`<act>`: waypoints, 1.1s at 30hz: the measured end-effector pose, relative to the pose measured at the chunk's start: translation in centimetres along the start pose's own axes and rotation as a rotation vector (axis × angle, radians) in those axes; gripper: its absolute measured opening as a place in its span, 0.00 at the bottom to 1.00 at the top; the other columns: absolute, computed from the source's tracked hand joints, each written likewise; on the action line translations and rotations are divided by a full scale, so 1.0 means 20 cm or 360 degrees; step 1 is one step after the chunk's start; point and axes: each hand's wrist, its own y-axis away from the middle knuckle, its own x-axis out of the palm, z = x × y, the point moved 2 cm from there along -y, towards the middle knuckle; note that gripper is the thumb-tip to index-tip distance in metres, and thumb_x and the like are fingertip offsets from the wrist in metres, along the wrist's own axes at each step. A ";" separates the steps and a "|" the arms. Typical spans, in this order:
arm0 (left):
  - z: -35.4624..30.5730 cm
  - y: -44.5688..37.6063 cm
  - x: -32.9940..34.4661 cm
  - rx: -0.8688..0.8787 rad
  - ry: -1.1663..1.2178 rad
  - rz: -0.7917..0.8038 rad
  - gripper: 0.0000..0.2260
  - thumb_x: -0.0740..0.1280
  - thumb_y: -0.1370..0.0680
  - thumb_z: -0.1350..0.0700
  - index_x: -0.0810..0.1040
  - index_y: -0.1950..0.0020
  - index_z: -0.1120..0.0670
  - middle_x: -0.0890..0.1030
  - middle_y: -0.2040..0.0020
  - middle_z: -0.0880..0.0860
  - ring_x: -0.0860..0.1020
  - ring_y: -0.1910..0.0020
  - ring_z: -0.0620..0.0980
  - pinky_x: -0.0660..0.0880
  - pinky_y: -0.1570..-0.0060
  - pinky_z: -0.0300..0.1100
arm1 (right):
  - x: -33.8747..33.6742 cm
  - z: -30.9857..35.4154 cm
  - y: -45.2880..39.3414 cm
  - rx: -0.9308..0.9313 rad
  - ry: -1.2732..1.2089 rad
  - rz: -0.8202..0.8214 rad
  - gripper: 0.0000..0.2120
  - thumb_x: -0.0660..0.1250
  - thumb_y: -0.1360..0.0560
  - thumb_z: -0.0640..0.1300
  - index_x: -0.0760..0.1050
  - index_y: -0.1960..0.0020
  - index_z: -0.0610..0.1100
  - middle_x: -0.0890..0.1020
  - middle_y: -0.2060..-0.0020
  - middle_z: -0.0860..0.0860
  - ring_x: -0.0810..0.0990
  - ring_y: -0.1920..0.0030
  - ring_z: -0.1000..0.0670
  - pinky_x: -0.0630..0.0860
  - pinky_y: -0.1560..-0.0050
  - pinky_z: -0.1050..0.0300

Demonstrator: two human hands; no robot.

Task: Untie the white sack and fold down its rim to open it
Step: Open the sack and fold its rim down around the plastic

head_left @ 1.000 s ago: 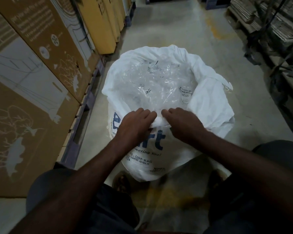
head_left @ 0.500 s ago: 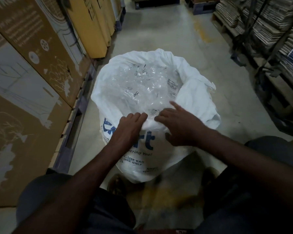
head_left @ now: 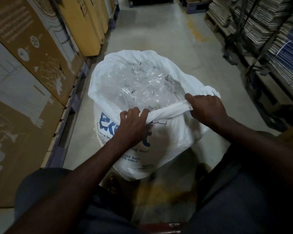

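Note:
The white sack [head_left: 167,142] with blue lettering stands on the floor in front of me, its mouth wide open. Crumpled clear plastic [head_left: 142,81] fills its inside. The near rim [head_left: 171,110] is bunched into a thick roll stretched between my hands. My left hand [head_left: 134,122] grips the roll's left end over the blue print. My right hand [head_left: 206,107] is closed on the roll's right end, at the sack's right side. The far rim [head_left: 135,54] stands up loosely.
Large printed cardboard boxes [head_left: 24,68] on a pallet line the left. Yellow boxes [head_left: 90,22] stand farther back on the left. Racks of stacked flattened cartons [head_left: 264,31] fill the right. A concrete aisle [head_left: 159,26] runs ahead. My knees and feet are just below the sack.
My right hand has slid from the middle of the near rim out to the right side, stretching the rolled rim between both hands. The left hand keeps its hold near the middle.

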 end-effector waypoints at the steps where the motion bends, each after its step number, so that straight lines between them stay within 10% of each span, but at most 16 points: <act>1: 0.00 -0.01 0.00 0.0015 -0.0013 -0.0025 0.25 0.69 0.24 0.45 0.74 0.30 0.54 0.75 0.46 0.57 0.75 0.49 0.59 0.69 0.45 0.56 | -0.02 0.02 0.02 0.0087 -0.0018 0.0034 0.20 0.72 0.32 0.36 0.73 0.43 0.45 0.82 0.65 0.43 0.81 0.70 0.37 0.74 0.71 0.51; 5: 0.08 -0.05 -0.05 -0.0116 0.0005 -0.0155 0.24 0.53 0.26 0.50 0.77 0.36 0.57 0.75 0.50 0.58 0.74 0.54 0.60 0.67 0.51 0.54 | -0.06 0.15 0.14 0.0074 -0.0119 0.0199 0.27 0.69 0.27 0.41 0.66 0.31 0.47 0.75 0.45 0.44 0.82 0.62 0.35 0.68 0.69 0.49; 10: 0.28 -0.06 -0.09 -0.0444 -0.0024 -0.0100 0.19 0.68 0.28 0.62 0.72 0.39 0.52 0.73 0.53 0.54 0.74 0.52 0.61 0.67 0.48 0.55 | 0.05 0.40 0.23 -0.0049 -0.0713 0.0488 0.44 0.71 0.23 0.55 0.52 0.15 0.48 0.65 0.26 0.43 0.83 0.51 0.34 0.81 0.53 0.44; 17: 0.18 0.02 -0.09 -0.0205 0.0097 0.0250 0.32 0.54 0.20 0.24 0.63 0.20 0.37 0.74 0.39 0.57 0.72 0.37 0.59 0.64 0.31 0.60 | 0.19 0.26 0.02 -0.0071 -0.0585 0.0519 0.41 0.79 0.26 0.45 0.61 0.20 0.48 0.66 0.36 0.43 0.81 0.50 0.37 0.81 0.55 0.44; 21: 0.09 0.01 -0.10 -0.0032 -0.0064 0.0275 0.23 0.58 0.18 0.32 0.72 0.27 0.40 0.73 0.39 0.56 0.73 0.39 0.60 0.66 0.33 0.61 | 0.18 0.21 -0.03 -0.0335 -0.0221 0.0314 0.28 0.84 0.39 0.47 0.76 0.44 0.43 0.73 0.42 0.43 0.76 0.46 0.40 0.79 0.57 0.45; 25: 0.01 -0.08 -0.09 0.0157 0.0041 0.0356 0.17 0.73 0.22 0.44 0.72 0.40 0.50 0.79 0.50 0.55 0.79 0.53 0.60 0.72 0.54 0.51 | 0.23 0.14 -0.08 -0.0546 0.0020 0.0312 0.27 0.80 0.39 0.53 0.74 0.47 0.45 0.81 0.59 0.46 0.83 0.58 0.40 0.73 0.34 0.42; 29: -0.07 -0.21 0.00 0.0130 0.0022 0.0324 0.15 0.69 0.24 0.53 0.67 0.41 0.50 0.79 0.54 0.53 0.80 0.56 0.61 0.73 0.59 0.51 | 0.27 -0.01 -0.11 -0.0584 0.0075 0.0255 0.28 0.76 0.30 0.58 0.65 0.41 0.47 0.81 0.65 0.46 0.81 0.68 0.38 0.79 0.62 0.47; 33: -0.20 -0.43 0.09 0.0185 0.0020 0.0028 0.22 0.65 0.28 0.66 0.65 0.37 0.53 0.76 0.55 0.57 0.76 0.60 0.62 0.70 0.59 0.53 | 0.23 -0.21 -0.06 -0.0342 0.0121 0.0187 0.27 0.74 0.28 0.58 0.67 0.39 0.46 0.84 0.61 0.43 0.83 0.64 0.37 0.79 0.64 0.46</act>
